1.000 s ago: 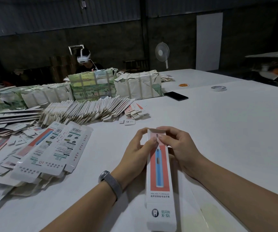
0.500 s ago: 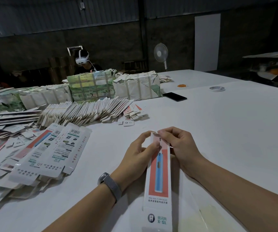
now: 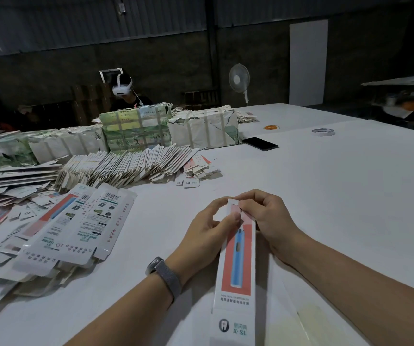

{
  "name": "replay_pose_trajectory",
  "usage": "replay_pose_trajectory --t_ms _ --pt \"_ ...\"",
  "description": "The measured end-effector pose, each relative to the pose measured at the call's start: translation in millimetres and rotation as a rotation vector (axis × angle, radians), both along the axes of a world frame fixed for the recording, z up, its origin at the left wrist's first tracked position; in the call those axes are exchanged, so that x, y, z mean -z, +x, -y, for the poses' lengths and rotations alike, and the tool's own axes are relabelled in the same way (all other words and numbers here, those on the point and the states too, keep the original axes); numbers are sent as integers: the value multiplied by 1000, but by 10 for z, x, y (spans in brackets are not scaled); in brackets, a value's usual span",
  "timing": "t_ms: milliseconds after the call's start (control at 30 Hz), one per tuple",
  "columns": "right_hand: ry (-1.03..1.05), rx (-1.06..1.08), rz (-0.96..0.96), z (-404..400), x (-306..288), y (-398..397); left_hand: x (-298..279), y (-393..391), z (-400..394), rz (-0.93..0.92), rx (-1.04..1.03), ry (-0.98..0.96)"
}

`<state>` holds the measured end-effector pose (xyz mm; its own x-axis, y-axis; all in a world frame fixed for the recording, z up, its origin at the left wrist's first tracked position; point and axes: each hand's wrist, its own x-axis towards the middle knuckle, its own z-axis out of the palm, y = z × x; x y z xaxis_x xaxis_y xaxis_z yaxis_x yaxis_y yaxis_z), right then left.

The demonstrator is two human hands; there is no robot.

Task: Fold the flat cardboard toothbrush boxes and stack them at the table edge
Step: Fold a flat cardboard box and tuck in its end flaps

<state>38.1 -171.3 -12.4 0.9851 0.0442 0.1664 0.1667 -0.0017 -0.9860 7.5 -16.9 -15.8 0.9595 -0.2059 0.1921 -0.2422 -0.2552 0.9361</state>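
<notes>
A long white toothbrush box [image 3: 235,275] with a red panel and a blue brush picture lies lengthwise in front of me, its far end raised off the white table [image 3: 325,196]. My left hand [image 3: 208,228] grips the box's left side near the top, thumb on the front face. My right hand [image 3: 263,216] pinches the top end flap with curled fingers. Flat unfolded boxes [image 3: 76,226] lie in a loose pile at the left.
A fanned row of flat cardboard blanks [image 3: 126,166] and strapped paper bundles [image 3: 201,128] stand behind the pile. A black phone [image 3: 260,143], a tape roll [image 3: 323,132] and an orange ring [image 3: 270,127] lie farther right. A person with a headset [image 3: 123,88] sits beyond.
The open top flap has been folded down onto the box end. Both hands stay at the box's top, fingers now closer together.
</notes>
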Motion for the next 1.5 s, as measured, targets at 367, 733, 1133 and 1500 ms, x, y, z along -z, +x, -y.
replay_pose_trajectory --t_ms 367,733,1133,1500 --pt "-3 -19 -17 -5 -29 -21 -19 -15 3 -25 11 34" --pt "37 -9 -32 -15 -54 -31 -49 -32 25 -51 26 33" --pt "-1 31 -9 -5 -56 -9 -97 -72 -7 -24 84 27" --pt "-26 34 -68 37 -64 10 -106 -57 -23 -56 125 62"
